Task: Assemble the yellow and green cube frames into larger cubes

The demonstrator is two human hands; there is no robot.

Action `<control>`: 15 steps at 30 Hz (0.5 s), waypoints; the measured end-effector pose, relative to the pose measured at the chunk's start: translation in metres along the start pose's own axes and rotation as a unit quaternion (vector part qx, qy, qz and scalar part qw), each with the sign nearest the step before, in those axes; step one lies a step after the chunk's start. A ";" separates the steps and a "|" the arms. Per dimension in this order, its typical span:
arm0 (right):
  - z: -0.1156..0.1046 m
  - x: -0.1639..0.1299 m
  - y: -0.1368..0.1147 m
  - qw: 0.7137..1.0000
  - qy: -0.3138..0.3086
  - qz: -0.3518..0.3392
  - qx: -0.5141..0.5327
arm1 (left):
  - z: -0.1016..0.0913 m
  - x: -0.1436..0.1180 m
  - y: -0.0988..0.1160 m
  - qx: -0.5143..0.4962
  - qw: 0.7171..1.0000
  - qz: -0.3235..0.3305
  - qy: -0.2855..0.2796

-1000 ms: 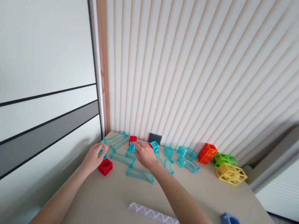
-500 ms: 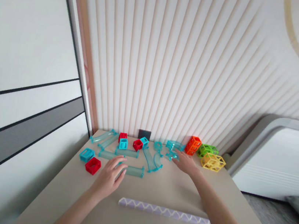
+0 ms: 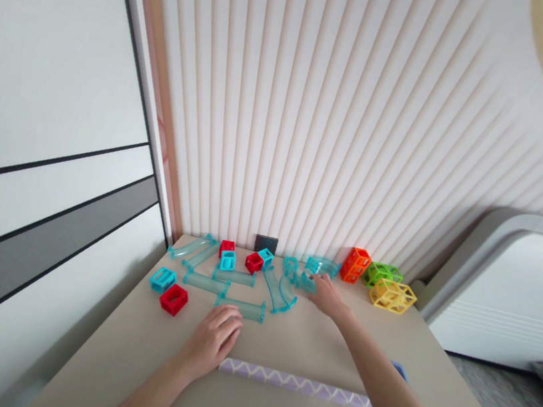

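Observation:
My right hand reaches to the back of the table, its fingers closed on a small translucent teal track piece. Just behind that piece lies a curved teal track. My left hand rests palm down on the table with loosely bent fingers and nothing visible in it. Its fingertips are close to a straight teal track, and a long lilac strip with white zigzags starts beside its thumb side. Two joined curved tracks lie between the hands.
Red and blue open cubes sit at the left, among several straight teal tracks. Orange, green and yellow frame blocks stand at the back right. A dark socket is on the ribbed wall behind.
My left hand has come down from above the straight tracks to the tabletop, nearer the lilac strip. My right hand has drawn slightly left, and the small teal piece has turned in its fingers.

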State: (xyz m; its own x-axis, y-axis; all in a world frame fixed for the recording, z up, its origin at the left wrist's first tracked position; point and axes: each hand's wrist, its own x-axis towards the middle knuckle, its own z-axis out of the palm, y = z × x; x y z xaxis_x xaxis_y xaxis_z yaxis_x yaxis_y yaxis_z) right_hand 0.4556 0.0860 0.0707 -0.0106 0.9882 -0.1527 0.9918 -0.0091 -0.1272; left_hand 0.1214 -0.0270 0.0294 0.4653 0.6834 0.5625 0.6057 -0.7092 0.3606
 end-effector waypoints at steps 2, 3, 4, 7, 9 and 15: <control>-0.002 0.001 -0.011 1.000 0.013 0.005 0.014 | 0.001 0.000 0.000 -0.007 1.000 -0.012 -0.008; -0.004 0.002 -0.015 1.000 0.022 0.008 0.020 | 0.001 0.000 0.000 -0.010 1.000 -0.019 -0.012; -0.006 0.004 -0.020 0.999 0.033 0.010 0.027 | 0.001 -0.001 0.000 -0.012 0.999 -0.025 -0.015; -0.015 0.007 -0.037 0.997 0.063 0.006 0.049 | 0.002 -0.001 -0.001 -0.020 0.999 -0.040 -0.021; -0.020 0.007 -0.052 0.995 0.075 -0.015 0.066 | 0.003 -0.002 -0.002 -0.025 0.998 -0.047 -0.022; -0.010 -0.004 -0.121 0.978 0.075 -0.154 0.119 | 0.003 -0.002 -0.004 -0.033 0.997 -0.056 -0.029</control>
State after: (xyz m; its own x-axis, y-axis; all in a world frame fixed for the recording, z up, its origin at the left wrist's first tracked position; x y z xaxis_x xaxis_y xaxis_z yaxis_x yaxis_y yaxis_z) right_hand 0.3367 0.0850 0.0964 -0.2670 0.9610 0.0716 0.8869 0.2741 -0.3718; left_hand 0.1201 -0.0250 0.0246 0.4342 0.7670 0.4723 0.6136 -0.6357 0.4683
